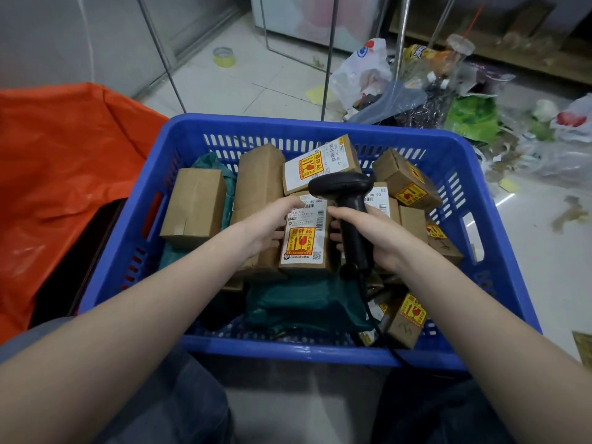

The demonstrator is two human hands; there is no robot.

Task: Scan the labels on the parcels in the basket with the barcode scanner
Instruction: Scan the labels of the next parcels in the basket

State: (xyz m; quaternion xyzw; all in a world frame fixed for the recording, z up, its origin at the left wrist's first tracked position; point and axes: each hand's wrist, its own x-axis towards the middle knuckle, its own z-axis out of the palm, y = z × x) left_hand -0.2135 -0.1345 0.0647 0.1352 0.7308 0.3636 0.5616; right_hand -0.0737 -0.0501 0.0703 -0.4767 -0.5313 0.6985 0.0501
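A blue plastic basket (455, 354) holds several brown cardboard parcels and teal mailer bags. My left hand (267, 229) grips the left side of a small parcel (304, 241) whose white label with a yellow and red sticker faces up. My right hand (373, 238) holds the black barcode scanner (347, 200) by its handle. The scanner's head sits just above that parcel's top edge and points left. Its black cable runs down over the basket's near rim. Another labelled parcel (320, 163) lies tilted behind the scanner head.
An orange plastic sack (64, 161) lies left of the basket. Loose bags and litter (448, 97) cover the floor at the back right. Metal rack legs (328, 65) stand behind the basket, and a yellow tape roll (224, 56) lies on the floor. My knees are below the basket.
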